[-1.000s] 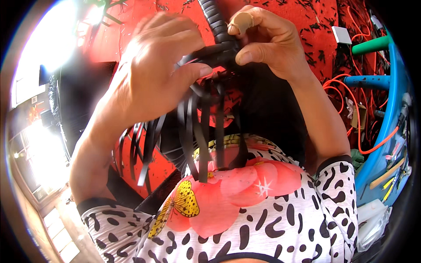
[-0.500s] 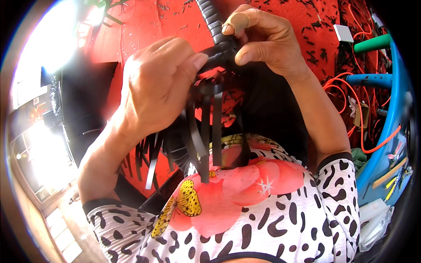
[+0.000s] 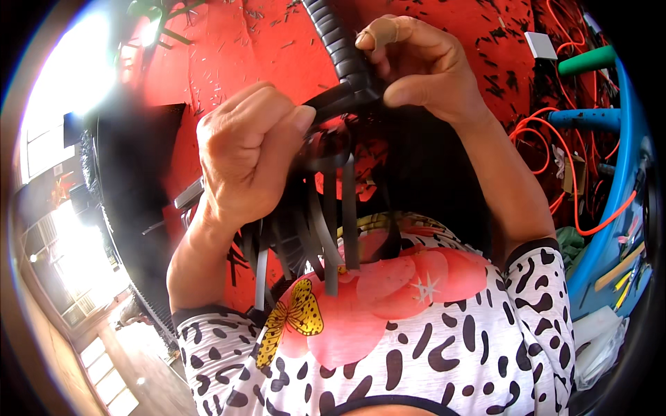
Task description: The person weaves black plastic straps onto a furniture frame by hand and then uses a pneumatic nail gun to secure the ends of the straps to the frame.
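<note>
A dark frame bar (image 3: 328, 31) wound closely with black strip comes down from the top to a corner in front of me. My left hand (image 3: 250, 145) is closed in a fist on a flat black strip (image 3: 331, 102), stretched taut leftward from that corner. My right hand (image 3: 427, 73) curls about the corner's right side. Its thumb lies against the corner, and its index finger, with a tan bandage, is lifted beside the bar; its other fingers are partly hidden. Several loose black strips (image 3: 349, 215) dangle below, in front of my patterned shirt.
Small black scraps (image 3: 492, 87) litter the red floor covering (image 3: 257, 48). On the right stand a blue stool-like piece (image 3: 590, 120) with a green leg (image 3: 586, 61), an orange hose (image 3: 572, 201) and a white box (image 3: 540, 46). Tools (image 3: 628, 277) lie at the right edge. A dark padded shape (image 3: 135, 194) is at left.
The frame corner and my right hand have shifted slightly down in the view. My left fist has turned and its forearm has swung inward, with the strip still in its grip.
</note>
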`<move>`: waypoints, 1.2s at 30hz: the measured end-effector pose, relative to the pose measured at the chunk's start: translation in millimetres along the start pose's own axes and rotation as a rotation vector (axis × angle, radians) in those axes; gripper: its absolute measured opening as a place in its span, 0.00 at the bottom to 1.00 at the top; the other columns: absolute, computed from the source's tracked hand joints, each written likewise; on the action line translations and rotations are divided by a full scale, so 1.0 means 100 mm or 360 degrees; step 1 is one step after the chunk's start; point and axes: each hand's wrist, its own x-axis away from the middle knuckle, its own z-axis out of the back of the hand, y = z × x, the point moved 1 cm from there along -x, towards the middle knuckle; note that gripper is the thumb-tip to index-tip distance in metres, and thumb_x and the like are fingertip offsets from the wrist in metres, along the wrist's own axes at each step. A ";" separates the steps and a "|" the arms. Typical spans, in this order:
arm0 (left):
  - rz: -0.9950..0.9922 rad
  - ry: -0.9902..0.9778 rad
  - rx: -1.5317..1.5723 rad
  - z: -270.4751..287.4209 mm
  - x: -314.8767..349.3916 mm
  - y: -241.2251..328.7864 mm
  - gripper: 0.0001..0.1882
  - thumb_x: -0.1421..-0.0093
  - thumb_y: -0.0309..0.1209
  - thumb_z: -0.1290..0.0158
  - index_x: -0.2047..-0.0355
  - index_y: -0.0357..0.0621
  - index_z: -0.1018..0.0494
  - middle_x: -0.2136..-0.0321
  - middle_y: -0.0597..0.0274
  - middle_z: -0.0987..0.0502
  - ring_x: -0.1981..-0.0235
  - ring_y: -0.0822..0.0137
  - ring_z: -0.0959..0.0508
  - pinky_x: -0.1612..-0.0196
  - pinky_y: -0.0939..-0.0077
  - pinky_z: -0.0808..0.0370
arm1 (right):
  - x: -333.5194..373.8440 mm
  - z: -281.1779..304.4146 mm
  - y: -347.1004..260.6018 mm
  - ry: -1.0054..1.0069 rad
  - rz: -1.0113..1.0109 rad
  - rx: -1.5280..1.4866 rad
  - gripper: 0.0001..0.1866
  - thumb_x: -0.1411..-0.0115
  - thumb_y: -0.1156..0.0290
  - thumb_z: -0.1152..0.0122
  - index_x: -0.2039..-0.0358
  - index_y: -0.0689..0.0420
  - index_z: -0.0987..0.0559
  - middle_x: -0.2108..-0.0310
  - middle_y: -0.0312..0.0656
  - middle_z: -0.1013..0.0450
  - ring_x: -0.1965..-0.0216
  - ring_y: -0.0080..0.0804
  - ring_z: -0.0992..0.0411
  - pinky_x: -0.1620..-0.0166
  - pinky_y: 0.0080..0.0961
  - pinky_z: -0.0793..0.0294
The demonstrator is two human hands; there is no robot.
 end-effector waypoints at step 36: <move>0.0104 0.0213 -0.0202 -0.13 -0.02 -0.14 0.09 0.47 0.29 0.44 0.79 0.38 0.31 0.83 0.53 0.34 0.82 0.53 0.34 0.78 0.67 0.36 | -0.15 -0.33 -0.20 0.0406 -0.0307 -0.0054 0.13 0.44 0.72 0.38 0.63 0.57 0.34 0.71 0.29 0.43 0.72 0.15 0.45 0.69 0.12 0.42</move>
